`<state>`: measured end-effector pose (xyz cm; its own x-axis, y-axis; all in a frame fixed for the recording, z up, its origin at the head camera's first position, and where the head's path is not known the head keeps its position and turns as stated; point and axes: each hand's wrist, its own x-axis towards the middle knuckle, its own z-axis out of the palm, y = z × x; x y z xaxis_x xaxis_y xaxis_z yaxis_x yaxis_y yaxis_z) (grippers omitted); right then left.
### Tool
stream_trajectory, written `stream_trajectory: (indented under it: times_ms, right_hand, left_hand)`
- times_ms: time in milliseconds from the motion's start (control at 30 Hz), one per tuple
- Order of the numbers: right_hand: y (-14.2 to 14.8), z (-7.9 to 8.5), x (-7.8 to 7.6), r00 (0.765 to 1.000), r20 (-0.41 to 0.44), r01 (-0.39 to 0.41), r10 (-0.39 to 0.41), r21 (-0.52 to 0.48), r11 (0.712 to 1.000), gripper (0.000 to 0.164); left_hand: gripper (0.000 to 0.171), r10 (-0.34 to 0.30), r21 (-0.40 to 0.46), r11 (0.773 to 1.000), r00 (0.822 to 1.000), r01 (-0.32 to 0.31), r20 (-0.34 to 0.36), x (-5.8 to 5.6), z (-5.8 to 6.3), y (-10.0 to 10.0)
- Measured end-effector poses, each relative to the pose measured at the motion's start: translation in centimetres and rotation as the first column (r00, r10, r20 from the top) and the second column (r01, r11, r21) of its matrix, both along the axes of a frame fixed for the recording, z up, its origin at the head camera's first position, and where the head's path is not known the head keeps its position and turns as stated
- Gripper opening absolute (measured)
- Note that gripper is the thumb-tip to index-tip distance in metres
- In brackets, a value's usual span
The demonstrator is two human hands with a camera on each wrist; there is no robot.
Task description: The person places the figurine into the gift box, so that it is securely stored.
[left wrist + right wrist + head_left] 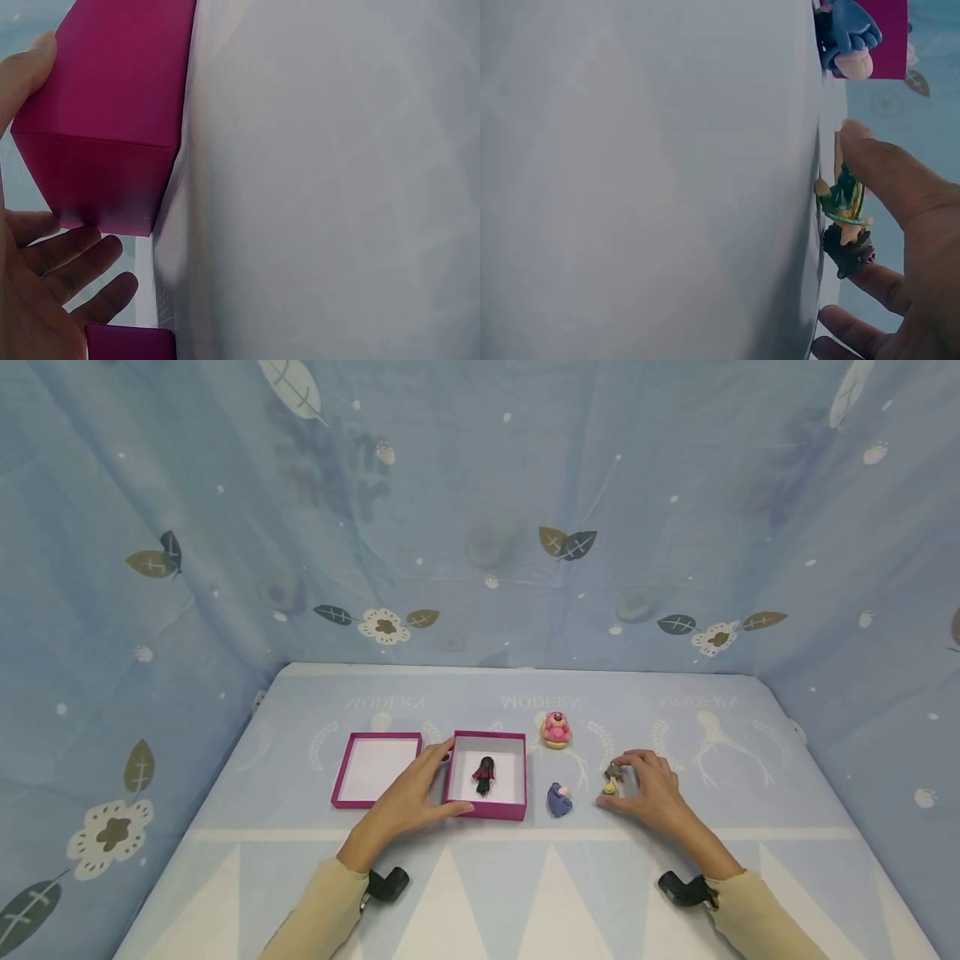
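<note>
My left hand (pixel 411 795) holds the magenta box (pixel 489 811) at its left side, thumb on the front wall and fingers along the left wall. Inside the box lies a small dark-haired figurine (pixel 484 775) with a dark red garment. On the right, my right hand (pixel 654 793) pinches a small figurine (pixel 845 199) with dark hair and green-and-yellow clothing, thumb at one end and index finger at its hair. The figurine lies close over the table surface. A blue figurine (pixel 558 799) sits between the box and my right hand.
A shallow magenta-rimmed lid (pixel 375 768) lies left of the box, with its white inside up. Behind the blue figurine stands a pink bear figurine (pixel 556 730). A patterned cloth covers the table (pixel 495 877), and blue curtains (pixel 480 510) hang around it.
</note>
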<state>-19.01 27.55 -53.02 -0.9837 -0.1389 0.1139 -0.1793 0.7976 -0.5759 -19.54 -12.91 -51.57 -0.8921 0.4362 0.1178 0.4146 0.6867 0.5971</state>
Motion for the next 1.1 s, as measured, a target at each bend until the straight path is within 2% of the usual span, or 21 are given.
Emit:
stream_trajectory:
  times_ms: [267, 433, 600, 833, 1100]
  right_hand:
    - [-0.3, -0.3, -0.2, 0.997, -0.073, -0.02, 0.022, 0.022, 1.0, 0.064]
    - [-0.3, 1.0, -0.3, 0.992, -0.125, -0.019, 0.019, 0.003, 1.0, 0.063]
    - [-0.7, 2.5, -0.6, 0.983, -0.174, -0.056, 0.05, -0.028, 0.998, 0.061]
    - [-1.9, 4.0, -1.1, 0.986, -0.153, -0.071, 0.062, -0.058, 0.996, 0.062]
    - [-5.5, 6.6, -1.7, 0.99, -0.091, -0.113, 0.108, -0.045, 0.993, 0.066]
  left_hand:
    - [0.109, 0.002, -0.003, 1.0, 1.0, -0.002, -0.005, 0.0, -0.1, -0.1]
    - [0.108, -0.006, 0.008, 1.0, 1.0, 0.007, -0.01, -0.1, -0.3, -0.1]
    - [0.108, 0.0, 0.004, 1.0, 1.0, 0.0, -0.025, 0.0, -0.4, 0.0]
    - [0.108, -0.003, 0.013, 1.0, 1.0, 0.003, -0.028, 0.0, -0.2, 0.0]
    - [0.108, 0.008, 0.005, 1.0, 0.999, -0.008, -0.031, 0.0, -0.4, -0.1]
